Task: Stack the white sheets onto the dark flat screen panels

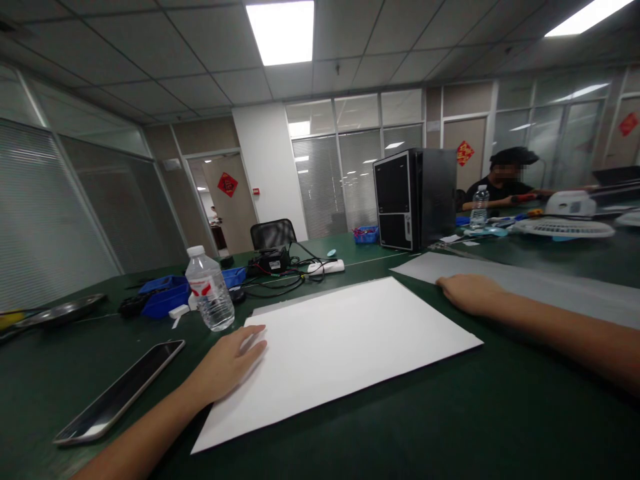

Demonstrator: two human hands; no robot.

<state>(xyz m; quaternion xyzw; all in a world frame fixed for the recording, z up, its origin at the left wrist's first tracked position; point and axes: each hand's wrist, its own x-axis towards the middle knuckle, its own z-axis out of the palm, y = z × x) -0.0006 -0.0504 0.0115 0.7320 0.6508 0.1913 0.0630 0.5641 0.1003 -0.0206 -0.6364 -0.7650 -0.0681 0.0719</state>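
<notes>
A large white sheet [345, 347] lies flat on the dark green table [450, 427] in front of me. My left hand [227, 363] rests on the sheet's left edge, fingers stretched out flat, holding nothing. My right hand [470, 293] lies at the sheet's far right corner, on the table between it and a grey sheet [540, 283]. Its back faces me, the fingers curl downward and their tips are hidden.
A phone [120, 393] lies at the left, a water bottle [210, 290] stands behind my left hand. Blue bins [165, 297], a power strip [326, 267] with cables and a black computer tower [413, 198] stand further back. Another person [505, 183] sits at the far right.
</notes>
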